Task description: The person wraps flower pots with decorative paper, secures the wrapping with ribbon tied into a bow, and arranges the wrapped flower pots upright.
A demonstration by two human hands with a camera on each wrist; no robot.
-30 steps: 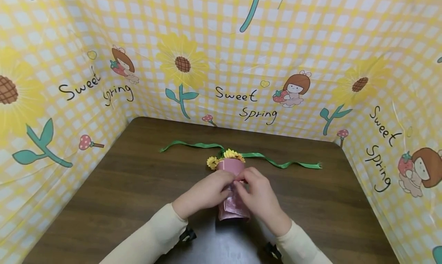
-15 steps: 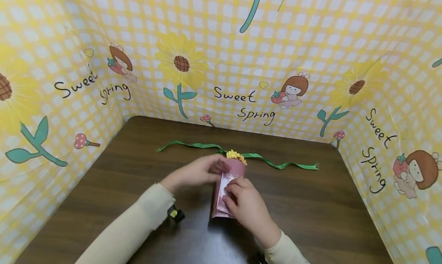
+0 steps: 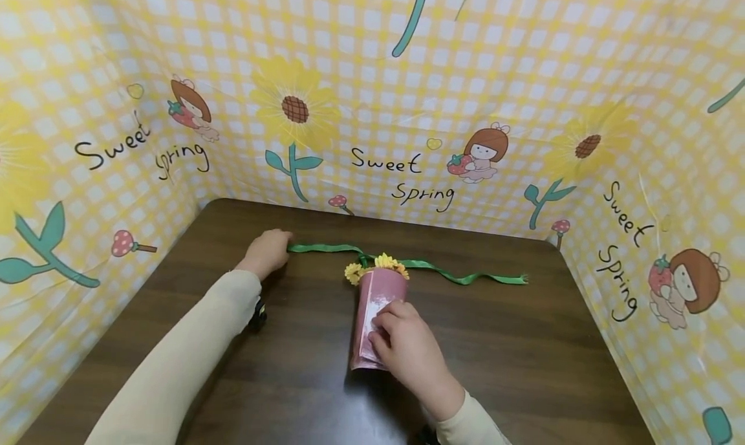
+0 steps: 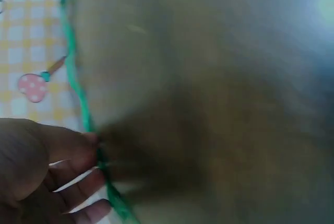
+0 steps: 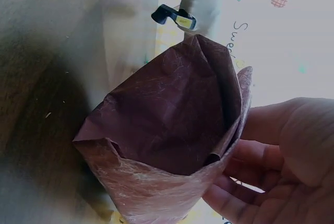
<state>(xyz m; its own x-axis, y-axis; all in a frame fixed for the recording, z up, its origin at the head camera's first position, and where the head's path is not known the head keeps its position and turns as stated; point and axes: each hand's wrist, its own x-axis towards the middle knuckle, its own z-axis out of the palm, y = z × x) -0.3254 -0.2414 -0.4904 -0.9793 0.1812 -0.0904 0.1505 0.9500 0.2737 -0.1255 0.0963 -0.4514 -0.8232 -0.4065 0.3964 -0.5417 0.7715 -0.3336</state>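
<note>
A pink sheet of wrapping paper (image 3: 383, 284), rolled into a bundle, lies on the table with yellow flowers (image 3: 388, 262) peeking out at its far end. My right hand (image 3: 414, 354) holds the paper's overlapping edges with bent fingers. In the right wrist view the near end of the wrapping paper (image 5: 156, 104) gapes open, thumb and fingers at its side. Behind the flowers a green ribbon (image 3: 326, 248) stretches left and right. My left hand (image 3: 264, 252) pinches the ribbon near its left end. The left wrist view shows the ribbon (image 4: 77, 88) passing between thumb and fingers.
The dark wooden table (image 3: 500, 348) is enclosed at the back and both sides by a yellow checked cloth (image 3: 372, 57) with printed flowers and lettering. The ribbon's right tail (image 3: 465, 279) lies loose on the tabletop.
Both hands were on the wrapping paper. My left hand has let go and moved out to the far left, where it has taken the ribbon; my right hand stays on the paper.
</note>
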